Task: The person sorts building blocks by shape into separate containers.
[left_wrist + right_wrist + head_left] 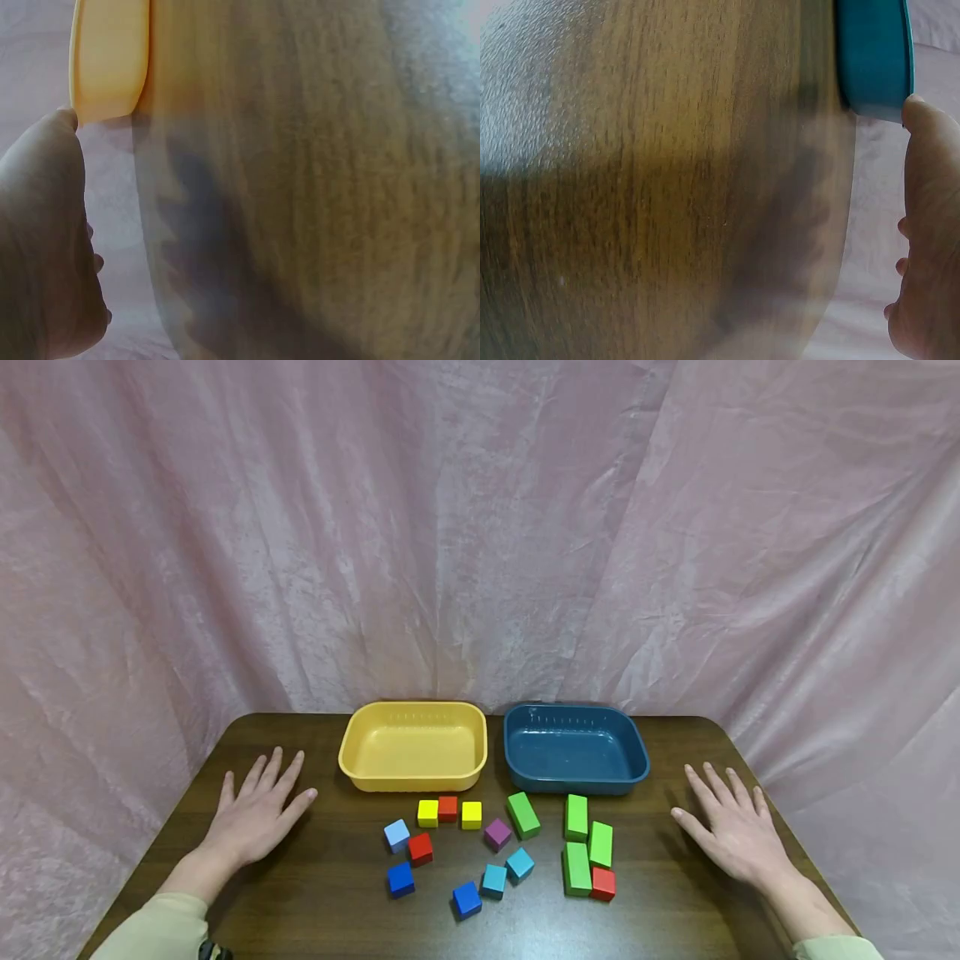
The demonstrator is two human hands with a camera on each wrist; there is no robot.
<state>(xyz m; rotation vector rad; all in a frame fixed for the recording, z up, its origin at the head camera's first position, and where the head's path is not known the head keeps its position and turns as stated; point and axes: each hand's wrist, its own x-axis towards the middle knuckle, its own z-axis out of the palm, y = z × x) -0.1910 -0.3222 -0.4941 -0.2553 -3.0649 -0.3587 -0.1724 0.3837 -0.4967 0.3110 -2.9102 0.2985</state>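
On the left side of the table, my left hand [251, 822] has its fingers spread and straight, holding nothing. A yellow tray [412, 782] is the nearest thing to it. My right hand [738, 839] is likewise spread on the other side, its fingers empty, beside a dark blue tray [577, 783]. Coloured blocks lie loose between the hands, in front of the trays. Among them are a purple cube [497, 834], a light blue cube [397, 836], a yellow cube [471, 816], a red cube [421, 849] and a green oblong block [523, 815].
More blocks lie about: a blue cube [467, 901], a cyan cube [493, 882], and a tall green block [577, 869] touching a red cube [603, 884]. The brown wooden table [330, 902] has rounded far corners. A pink curtain [480, 543] hangs behind it.
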